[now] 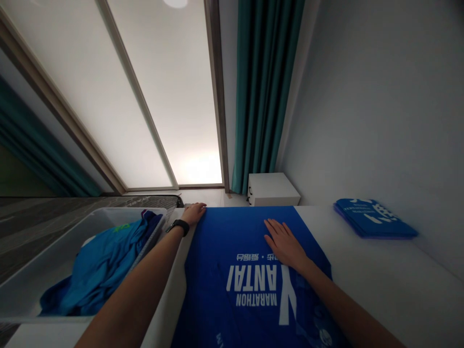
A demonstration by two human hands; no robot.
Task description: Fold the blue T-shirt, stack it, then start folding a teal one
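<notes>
A blue T-shirt [250, 237] with white "YANTAI MARATHON" lettering lies spread on the white table, its print upside down from where I stand. At its far left corner, my left hand [195, 213], with a black watch on the wrist, has its fingers curled in on the edge of the cloth. My right hand [284, 241] lies flat on the shirt right of its middle, fingers stretched out, just above the large white letter. The near part of the shirt runs out of the bottom of the view.
On the left stands a pale plastic bin [21, 290] with crumpled blue clothes [105, 266] inside. A folded blue stack of shirts [373, 220] rests on the table [380, 280] at the right, near the wall. Beyond the table are a white cabinet [273, 187] and a green curtain [268, 96].
</notes>
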